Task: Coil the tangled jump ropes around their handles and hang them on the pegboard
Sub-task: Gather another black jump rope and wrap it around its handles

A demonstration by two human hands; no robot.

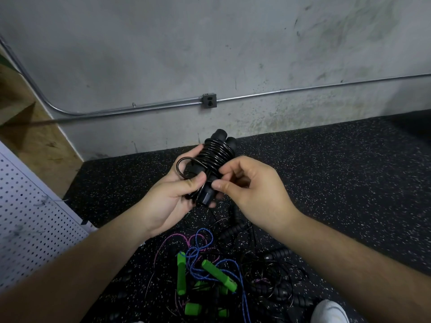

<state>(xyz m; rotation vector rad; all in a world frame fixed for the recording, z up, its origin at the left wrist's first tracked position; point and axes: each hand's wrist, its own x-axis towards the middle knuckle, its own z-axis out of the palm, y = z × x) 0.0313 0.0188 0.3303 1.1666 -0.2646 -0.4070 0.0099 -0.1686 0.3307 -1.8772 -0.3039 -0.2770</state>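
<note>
A black jump rope point(213, 157) is wound in tight coils round its two black handles, held upright in front of me. My left hand point(168, 194) grips the bundle from the left, thumb across the lower handles; a loose loop of rope sticks out by its fingers. My right hand point(251, 185) pinches the rope at the lower right of the coil. Below on the floor lies a tangle: green-handled ropes point(217, 273) with blue and pink cords, and black ropes with ribbed handles point(235, 229). The white pegboard point(30, 220) leans at the left.
A grey concrete wall with a metal conduit point(303, 89) and an outlet box point(209, 101) stands behind. The floor is black speckled rubber point(338, 173). A white shoe point(330, 312) shows at the bottom right, next to the tangle.
</note>
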